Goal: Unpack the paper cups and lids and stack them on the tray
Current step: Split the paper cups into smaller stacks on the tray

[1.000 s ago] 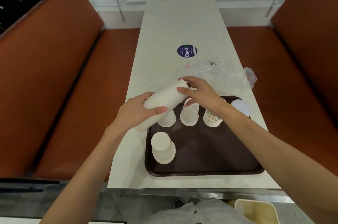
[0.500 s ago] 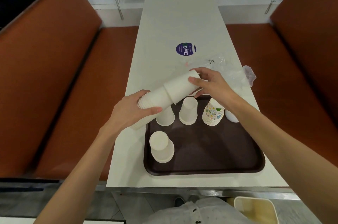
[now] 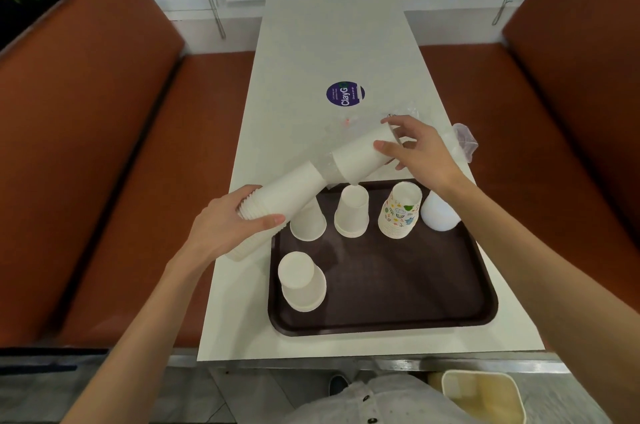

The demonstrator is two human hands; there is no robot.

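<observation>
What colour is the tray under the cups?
The tray is dark brown, seen best in the head view.

Paper cups in the air and on a brown tray

A long stack of white cups [image 3: 287, 197] lies slanted above the far left corner of the tray [image 3: 381, 288], gripped by the left hand [image 3: 225, 229]. A short stack [image 3: 360, 157] at its upper end is pinched by the right hand [image 3: 422, 150]. Upside down on the tray stand a near white stack [image 3: 301, 281], a far-left white stack [image 3: 308, 221], a middle white stack [image 3: 351, 212] and a patterned stack [image 3: 400, 212]. A white rounded pile [image 3: 440, 214], seemingly lids, sits far right.
</observation>
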